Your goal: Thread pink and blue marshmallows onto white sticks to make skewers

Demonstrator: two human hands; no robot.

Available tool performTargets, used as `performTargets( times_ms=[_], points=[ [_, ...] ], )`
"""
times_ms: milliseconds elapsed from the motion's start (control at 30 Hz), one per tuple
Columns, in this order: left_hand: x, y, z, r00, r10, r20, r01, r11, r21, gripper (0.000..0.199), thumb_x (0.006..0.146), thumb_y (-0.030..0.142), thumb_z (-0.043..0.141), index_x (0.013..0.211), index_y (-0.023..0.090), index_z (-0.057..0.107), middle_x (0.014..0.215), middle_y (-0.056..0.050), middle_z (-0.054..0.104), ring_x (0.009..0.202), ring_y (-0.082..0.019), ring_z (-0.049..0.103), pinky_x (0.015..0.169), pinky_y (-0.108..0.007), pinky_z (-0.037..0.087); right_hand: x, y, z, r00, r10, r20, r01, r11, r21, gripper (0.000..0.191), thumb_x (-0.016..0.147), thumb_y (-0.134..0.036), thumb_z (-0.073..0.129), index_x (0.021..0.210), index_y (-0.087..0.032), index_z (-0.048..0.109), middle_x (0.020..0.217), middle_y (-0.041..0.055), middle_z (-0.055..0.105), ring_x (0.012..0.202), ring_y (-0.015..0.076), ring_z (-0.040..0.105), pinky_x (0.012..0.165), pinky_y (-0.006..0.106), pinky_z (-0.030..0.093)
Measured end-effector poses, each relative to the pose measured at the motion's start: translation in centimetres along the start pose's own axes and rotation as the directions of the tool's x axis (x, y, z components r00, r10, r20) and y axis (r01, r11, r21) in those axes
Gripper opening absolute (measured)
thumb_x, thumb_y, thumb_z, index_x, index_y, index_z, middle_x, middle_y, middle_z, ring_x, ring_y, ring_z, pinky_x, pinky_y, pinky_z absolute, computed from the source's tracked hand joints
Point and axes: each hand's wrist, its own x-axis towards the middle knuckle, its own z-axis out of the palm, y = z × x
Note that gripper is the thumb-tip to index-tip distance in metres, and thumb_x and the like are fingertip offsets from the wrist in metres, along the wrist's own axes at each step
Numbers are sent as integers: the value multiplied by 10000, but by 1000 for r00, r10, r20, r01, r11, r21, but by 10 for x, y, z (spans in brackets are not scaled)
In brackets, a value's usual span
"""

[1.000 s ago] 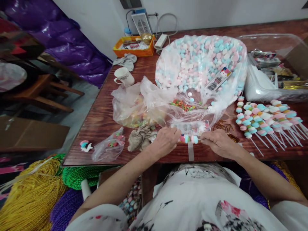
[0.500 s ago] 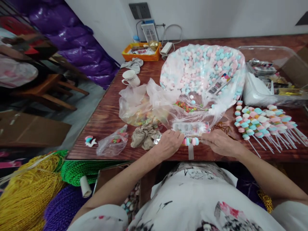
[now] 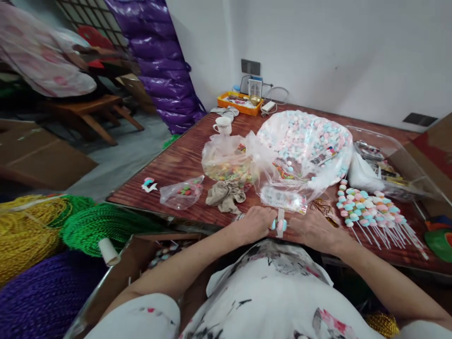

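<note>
At the table's front edge, my left hand is closed round the left end of a short candy skewer with pink, blue and white pieces. My right hand is closed at the skewer's right end; its fingertips are blurred. Just beyond lies a clear printed packet. A big clear bag of pastel marshmallows stands behind, beside a bag of small colourful candies. To the right, finished-looking marshmallow skewers with white sticks lie in a row.
A crumpled cloth, a small candy bag and a white cup are on the left of the table. An orange tray sits at the back, a clear plastic bin at right. Another person sits far left.
The camera view has tilted up and turned left. Both hands have come nearer the table's front edge, and less of the skewer shows between them.
</note>
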Motion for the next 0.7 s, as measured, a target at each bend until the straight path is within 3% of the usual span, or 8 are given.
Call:
performTargets(
  times_ms=[67,200,333,467,600,700],
  points=[
    [-4,1,3,999,-16,-28,14,997,-77,117,810,223,614,910,166,599,887,-95,686,840,-253,655,685,-311,436,3,-4,-4,999,-32,-11,32,999,2,129,882,-278,572,913,-208,675,730,34,688,662,156,587,579,262,319],
    [-6,-2,4,993,-99,-60,82,967,-243,257,772,423,675,797,176,608,772,-59,676,717,-211,640,584,-269,362,4,-4,-15,998,-56,-31,53,993,-103,75,861,-196,571,878,-182,642,767,36,657,650,144,548,582,283,283],
    [-2,-9,2,993,-112,-46,90,938,-336,327,705,469,722,840,187,627,793,-35,682,728,-198,629,616,-256,361,1,6,-10,972,-147,-182,106,970,-218,141,842,-85,506,842,-166,621,768,52,613,702,167,527,609,302,289],
    [9,-20,4,997,-72,9,71,928,-366,316,649,410,760,846,188,651,825,-37,695,761,-208,628,637,-257,369,-3,21,6,930,-181,-321,105,965,-240,220,845,-34,429,801,-163,603,709,44,573,684,172,489,627,312,289],
    [20,-28,6,994,-83,67,101,941,-322,121,739,272,639,674,170,627,659,-38,649,653,-185,597,586,-257,336,-4,31,14,933,-152,-326,80,971,-224,249,848,-37,418,746,-171,602,657,34,558,631,162,451,628,320,268],
    [26,-29,8,992,-116,47,124,969,-212,79,764,212,580,759,170,646,724,-58,671,711,-205,622,629,-273,376,-1,36,14,947,-117,-298,57,978,-202,260,847,-42,424,714,-171,607,634,37,568,600,156,442,621,321,253]
  ],
)
